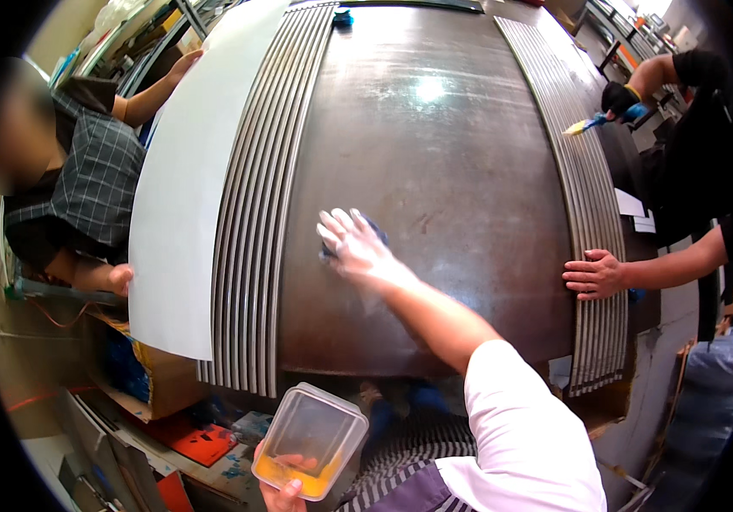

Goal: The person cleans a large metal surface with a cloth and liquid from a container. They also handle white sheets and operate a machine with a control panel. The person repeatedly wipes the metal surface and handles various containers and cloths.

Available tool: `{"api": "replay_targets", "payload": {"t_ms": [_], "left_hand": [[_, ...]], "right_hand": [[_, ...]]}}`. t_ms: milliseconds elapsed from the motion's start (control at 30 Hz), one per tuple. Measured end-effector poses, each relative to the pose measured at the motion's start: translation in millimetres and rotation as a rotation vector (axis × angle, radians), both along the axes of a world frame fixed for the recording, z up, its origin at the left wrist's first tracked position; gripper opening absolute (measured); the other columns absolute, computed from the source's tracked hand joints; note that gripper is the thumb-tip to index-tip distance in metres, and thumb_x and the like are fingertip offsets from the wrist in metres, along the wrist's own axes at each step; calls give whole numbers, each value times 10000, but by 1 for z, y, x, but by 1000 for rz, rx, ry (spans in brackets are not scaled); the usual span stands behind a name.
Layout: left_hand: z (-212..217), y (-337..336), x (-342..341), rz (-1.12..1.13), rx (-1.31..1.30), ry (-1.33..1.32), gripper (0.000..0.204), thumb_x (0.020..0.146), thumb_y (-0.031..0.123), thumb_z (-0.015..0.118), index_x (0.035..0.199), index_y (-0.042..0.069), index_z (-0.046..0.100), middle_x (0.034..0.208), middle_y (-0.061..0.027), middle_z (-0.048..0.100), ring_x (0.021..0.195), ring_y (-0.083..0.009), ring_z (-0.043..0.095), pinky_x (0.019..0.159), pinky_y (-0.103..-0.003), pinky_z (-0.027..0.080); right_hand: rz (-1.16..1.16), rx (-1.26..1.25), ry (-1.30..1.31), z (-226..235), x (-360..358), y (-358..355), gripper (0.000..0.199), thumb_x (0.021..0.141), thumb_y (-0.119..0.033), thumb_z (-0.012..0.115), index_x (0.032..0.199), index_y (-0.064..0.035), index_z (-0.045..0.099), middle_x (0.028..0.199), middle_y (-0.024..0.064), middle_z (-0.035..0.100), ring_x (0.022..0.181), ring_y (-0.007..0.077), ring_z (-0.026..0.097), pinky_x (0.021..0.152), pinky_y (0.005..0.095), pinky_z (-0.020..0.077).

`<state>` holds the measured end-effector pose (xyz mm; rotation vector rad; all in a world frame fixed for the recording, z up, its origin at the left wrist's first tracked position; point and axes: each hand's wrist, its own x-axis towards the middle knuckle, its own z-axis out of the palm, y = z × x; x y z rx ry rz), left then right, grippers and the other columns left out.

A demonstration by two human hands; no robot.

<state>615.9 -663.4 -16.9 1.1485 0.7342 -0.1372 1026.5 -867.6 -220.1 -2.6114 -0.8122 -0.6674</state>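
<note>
My left hand (282,493) grips a clear plastic tub (315,427) by its near side, below the table's front edge. The tub is tilted, with yellow-orange liquid pooled at its lower end. Out over the dark metal plate (435,213), my right hand (356,247) presses down on a dark blue pad (375,229). A thin whitish glove seems to cover that hand, and it hides most of the pad, so whether it is sponge or cloth I cannot tell.
Metal rods (265,171) flank the plate on the left, more rods (567,154) on the right. At left a person (97,179) holds a white sheet (200,162). On the right a co-worker's gloved hand (618,101) holds a brush (584,125); a bare hand (595,274) rests on the rods.
</note>
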Motion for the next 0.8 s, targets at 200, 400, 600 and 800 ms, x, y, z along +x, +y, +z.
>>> {"api": "replay_targets", "payload": {"t_ms": [200,400,600,800], "left_hand": [[-1,-25,14,-87,48,-6,712,803,114,717,1418,66,361,1223,-191,560,1125,-360,597,975,-495,510],[-15,-45,33,-156,18,41,734,815,130,713,1443,75,337,1230,-180,547,1115,-373,604,804,-489,604],[-1,-59,49,-233,-85,14,680,832,152,715,1405,46,366,1211,-177,548,1106,-358,610,820,-470,598],[-11,-63,57,-374,-96,-10,675,829,141,722,1399,55,370,1188,-177,553,1071,-328,619,797,-453,594]], "right_hand": [[-415,58,413,62,102,-64,341,790,-339,645,1047,-115,642,1159,94,608,1138,301,550,981,452,423],[107,170,311,12,-108,-42,639,849,-362,635,1396,-73,473,1498,165,404,1423,357,326,1177,525,226],[-472,106,384,46,-221,-243,574,875,-267,661,1399,-103,490,1525,131,388,1421,321,341,1164,518,232],[-771,114,300,36,-190,-300,552,941,-347,567,1402,-56,480,1517,144,395,1413,328,336,1163,503,239]]}}
